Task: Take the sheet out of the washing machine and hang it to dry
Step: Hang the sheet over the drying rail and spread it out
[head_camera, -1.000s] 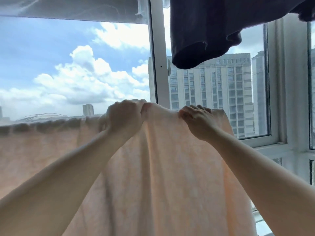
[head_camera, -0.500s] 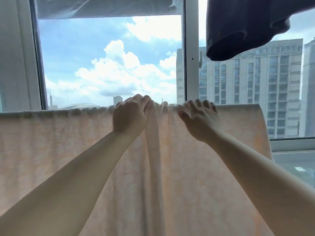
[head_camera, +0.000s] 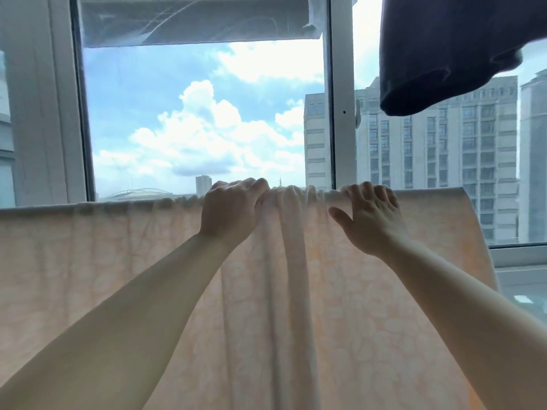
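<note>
Hanging at window (head_camera: 204,113) — peach sheet (head_camera: 340,306)

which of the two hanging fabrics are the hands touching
The pale peach sheet, draped across the lower view, under the left hand and right hand. The dark garment hangs untouched above.

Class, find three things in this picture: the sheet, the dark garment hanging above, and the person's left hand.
Sheet (head_camera: 103,261): head view, on its flat left part.
Dark garment (head_camera: 444,48): head view, middle of the cloth.
Left hand (head_camera: 229,211): head view, back of the hand.
</note>
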